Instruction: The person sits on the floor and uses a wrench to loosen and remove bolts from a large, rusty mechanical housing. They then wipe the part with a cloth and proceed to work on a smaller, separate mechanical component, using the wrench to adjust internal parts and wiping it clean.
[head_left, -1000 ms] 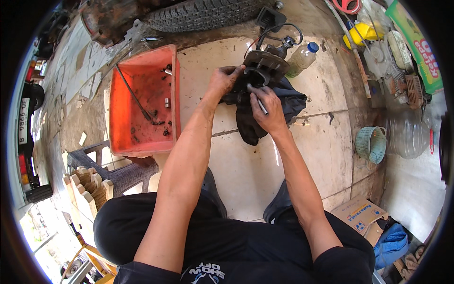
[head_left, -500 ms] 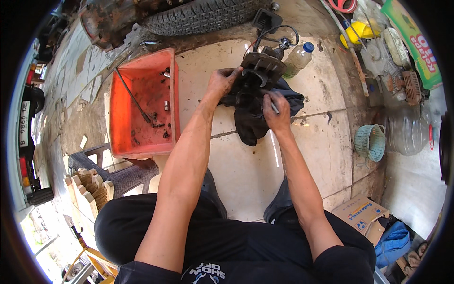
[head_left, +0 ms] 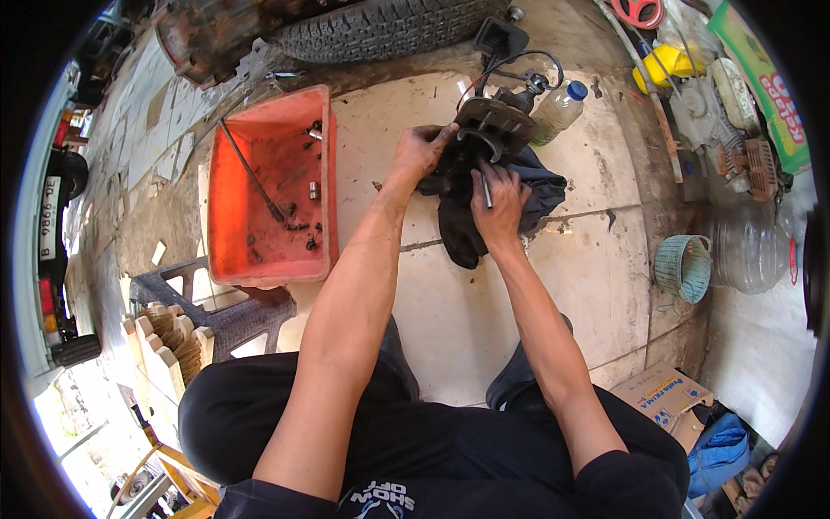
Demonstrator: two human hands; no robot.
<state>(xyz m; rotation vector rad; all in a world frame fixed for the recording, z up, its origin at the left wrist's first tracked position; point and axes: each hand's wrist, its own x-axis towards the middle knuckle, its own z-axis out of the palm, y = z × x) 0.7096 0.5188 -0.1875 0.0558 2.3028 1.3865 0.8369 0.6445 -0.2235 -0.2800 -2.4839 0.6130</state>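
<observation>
Ahead of me on the tiles stands a black metal assembly (head_left: 497, 121) with a curved bracket, wires and a flat black pad at its far end. My left hand (head_left: 422, 156) is closed on the assembly's left edge, thumb on top. Lower down, my right hand (head_left: 500, 208) is closed around a thin metal rod-like tool (head_left: 488, 192). Its fingers reach into the dark underside of the assembly, so the tool's far tip is hidden. A black cloth (head_left: 461, 233) lies beneath, with a dark blue-grey fold showing right of my right hand.
Left of my arms, an orange-red tub (head_left: 270, 281) holds sockets, small parts and a long-handled wrench (head_left: 251, 173). A capped bottle (head_left: 558, 112) stands behind the assembly. Farther back lies a tyre (head_left: 380, 35). To the right are a green basket (head_left: 683, 266) and a clear jug (head_left: 750, 255).
My right hand has shifted left and slightly down against the assembly, and the tool in it points more upright. My left hand keeps its place on the edge. The whole view has swung slightly.
</observation>
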